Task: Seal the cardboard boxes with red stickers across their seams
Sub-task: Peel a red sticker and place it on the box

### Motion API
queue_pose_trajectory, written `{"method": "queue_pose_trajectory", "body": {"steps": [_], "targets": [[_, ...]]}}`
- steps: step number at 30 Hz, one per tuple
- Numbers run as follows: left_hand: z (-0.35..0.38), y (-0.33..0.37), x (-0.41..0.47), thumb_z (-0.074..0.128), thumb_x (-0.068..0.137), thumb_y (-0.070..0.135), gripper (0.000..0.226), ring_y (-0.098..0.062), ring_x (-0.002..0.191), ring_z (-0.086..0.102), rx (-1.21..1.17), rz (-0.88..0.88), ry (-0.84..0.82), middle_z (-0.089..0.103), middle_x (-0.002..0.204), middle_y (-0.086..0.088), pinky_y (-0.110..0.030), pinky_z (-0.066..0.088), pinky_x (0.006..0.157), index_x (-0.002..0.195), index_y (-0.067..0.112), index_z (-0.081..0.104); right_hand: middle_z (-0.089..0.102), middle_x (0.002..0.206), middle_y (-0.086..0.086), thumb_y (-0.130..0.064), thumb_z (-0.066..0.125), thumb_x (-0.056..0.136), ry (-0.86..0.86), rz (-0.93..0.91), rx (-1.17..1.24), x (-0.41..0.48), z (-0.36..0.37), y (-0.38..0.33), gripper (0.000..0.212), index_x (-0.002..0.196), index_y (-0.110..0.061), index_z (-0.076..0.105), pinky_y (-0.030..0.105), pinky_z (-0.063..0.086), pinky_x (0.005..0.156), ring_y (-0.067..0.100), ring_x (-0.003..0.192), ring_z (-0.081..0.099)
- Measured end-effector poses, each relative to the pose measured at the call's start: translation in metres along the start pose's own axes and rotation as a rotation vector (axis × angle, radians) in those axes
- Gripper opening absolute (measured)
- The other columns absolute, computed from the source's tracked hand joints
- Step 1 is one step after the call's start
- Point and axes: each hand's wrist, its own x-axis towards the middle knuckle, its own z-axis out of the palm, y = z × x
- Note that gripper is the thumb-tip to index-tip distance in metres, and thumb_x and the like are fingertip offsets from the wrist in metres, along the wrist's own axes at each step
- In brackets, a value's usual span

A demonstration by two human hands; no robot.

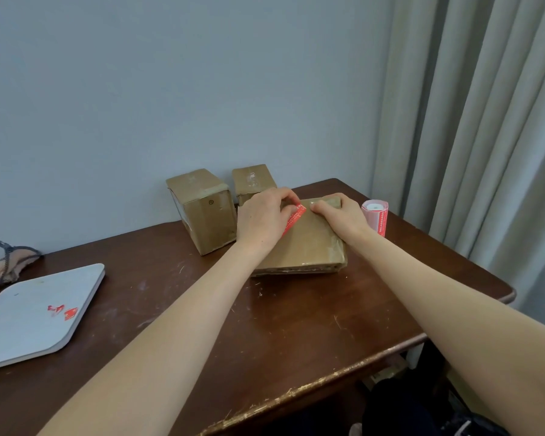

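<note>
A flat cardboard box lies on the dark wooden table, right of centre. A red sticker lies slanted on the box top. My left hand rests on the box and pinches the sticker's upper end between thumb and fingers. My right hand lies flat on the box top just right of the sticker, its fingers pressing down. A roll of red stickers stands upright to the right of the box. Two taller taped cardboard boxes, one and the other, stand behind it near the wall.
A white flat board with red sticker scraps lies at the table's left. A small pouch sits at the far left edge. Grey curtains hang on the right. The table's front edge is chipped.
</note>
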Motion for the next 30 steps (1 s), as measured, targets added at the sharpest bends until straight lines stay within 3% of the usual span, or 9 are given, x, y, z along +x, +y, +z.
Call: {"method": "queue_pose_trajectory", "body": {"steps": [8, 14, 18, 30], "targets": [[0.000, 0.006, 0.011, 0.057, 0.090, 0.025, 0.009, -0.013, 0.099, 0.059, -0.008, -0.101, -0.122, 0.065, 0.104, 0.010, -0.039, 0.049, 0.084, 0.092, 0.031, 0.063, 0.060, 0.086, -0.010, -0.033, 0.064, 0.085, 0.010, 0.001, -0.026, 0.002, 0.001, 0.000, 0.025, 0.104, -0.018, 0.058, 0.019, 0.040, 0.059, 0.002, 0.077, 0.054], [-0.003, 0.003, 0.009, 0.063, 0.087, 0.031, 0.010, -0.008, 0.096, 0.059, -0.049, -0.088, -0.084, 0.063, 0.106, 0.012, -0.031, 0.049, 0.075, 0.097, 0.032, 0.062, 0.062, 0.090, -0.007, -0.034, 0.065, 0.084, 0.006, 0.001, -0.018, 0.002, 0.000, 0.001, 0.025, 0.103, -0.019, 0.059, 0.021, 0.043, 0.063, 0.010, 0.085, 0.058], [-0.003, 0.002, 0.003, 0.059, 0.090, 0.033, 0.019, -0.009, 0.104, 0.059, -0.013, -0.021, -0.028, 0.067, 0.111, 0.012, -0.027, 0.047, 0.078, 0.105, 0.035, 0.070, 0.063, 0.093, -0.005, -0.034, 0.065, 0.084, 0.003, -0.001, -0.015, 0.002, 0.000, 0.001, 0.026, 0.104, -0.018, 0.059, 0.021, 0.043, 0.063, 0.012, 0.087, 0.059], [-0.002, 0.009, 0.007, 0.059, 0.088, 0.035, 0.011, -0.007, 0.097, 0.058, 0.015, -0.089, -0.033, 0.066, 0.095, 0.016, -0.027, 0.043, 0.068, 0.088, 0.034, 0.070, 0.064, 0.097, -0.004, -0.036, 0.065, 0.084, 0.007, 0.004, -0.024, 0.003, 0.000, 0.002, 0.030, 0.107, -0.018, 0.060, 0.020, 0.043, 0.063, 0.013, 0.089, 0.059]]}}
